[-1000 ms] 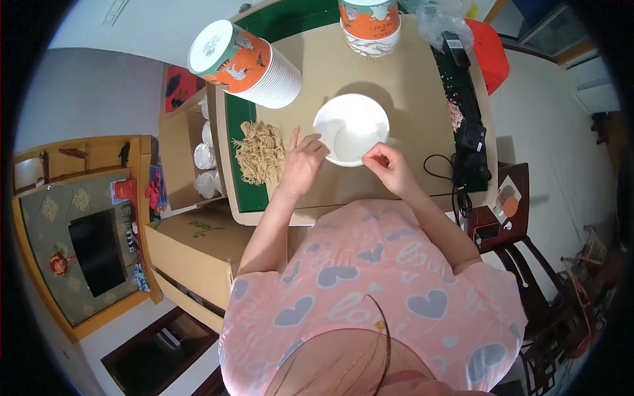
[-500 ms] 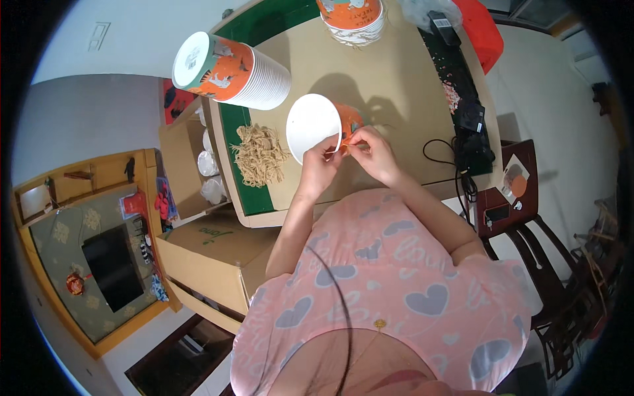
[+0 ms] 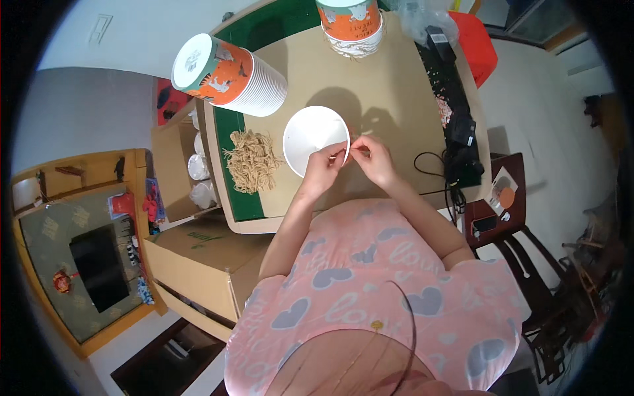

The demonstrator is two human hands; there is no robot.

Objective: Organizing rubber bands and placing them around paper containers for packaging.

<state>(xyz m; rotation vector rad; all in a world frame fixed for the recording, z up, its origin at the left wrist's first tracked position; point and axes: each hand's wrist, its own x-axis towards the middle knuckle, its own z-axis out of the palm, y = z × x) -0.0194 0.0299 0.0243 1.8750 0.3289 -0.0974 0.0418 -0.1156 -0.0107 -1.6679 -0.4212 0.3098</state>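
A paper bucket (image 3: 309, 140), white inside and orange outside, is tipped so that its mouth faces me above the table. My left hand (image 3: 323, 170) is closed on its near right rim, thumb and fingers pinching the edge. Close beside it, my right hand (image 3: 374, 164) pinches at the bucket's outer side; whatever lies between those fingertips is too small to make out. To the left is a heap of tan twine pieces (image 3: 251, 164). Behind it lies a long nested stack of the same orange and white buckets (image 3: 246, 78).
Another bucket stack (image 3: 353, 30), with twine ends sticking out, stands at the table's far side. Black adapters and cables (image 3: 462, 125) line the right edge, near a clear plastic bag (image 3: 422, 20) and a red container (image 3: 474, 49). Cardboard boxes (image 3: 198, 257) stand at lower left.
The bucket's mouth has turned more toward me, hiding most of its orange side. Both hands stay at the rim, with the right fingertips slightly shifted. The whole view has shifted a little.
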